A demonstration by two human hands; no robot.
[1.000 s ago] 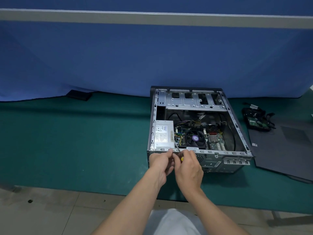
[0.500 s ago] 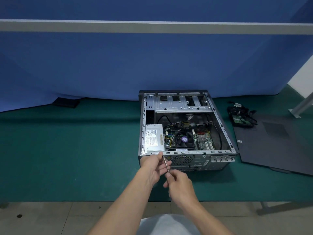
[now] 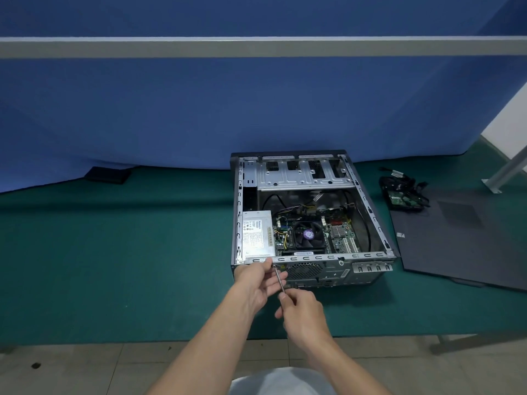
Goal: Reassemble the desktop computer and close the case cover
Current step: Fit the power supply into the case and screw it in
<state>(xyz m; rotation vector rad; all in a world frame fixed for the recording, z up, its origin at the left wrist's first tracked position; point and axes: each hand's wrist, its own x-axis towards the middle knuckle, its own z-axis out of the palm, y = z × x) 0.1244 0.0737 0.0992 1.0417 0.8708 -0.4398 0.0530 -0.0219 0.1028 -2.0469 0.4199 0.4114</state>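
At case [image 3: 313, 267] rear, screwdriver [image 3: 279, 281] in right hand [image 3: 305, 316]; left hand [image 3: 256, 282] on shaft

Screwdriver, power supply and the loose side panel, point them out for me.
screwdriver [image 3: 278, 279]: head view, on its metal shaft.
power supply [image 3: 256, 235]: head view, on its labelled top.
side panel [image 3: 470, 252]: head view, on its flat dark face.

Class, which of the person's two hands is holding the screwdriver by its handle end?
The right hand, nearer the camera; the left hand only steadies the screwdriver near its tip, against the case.
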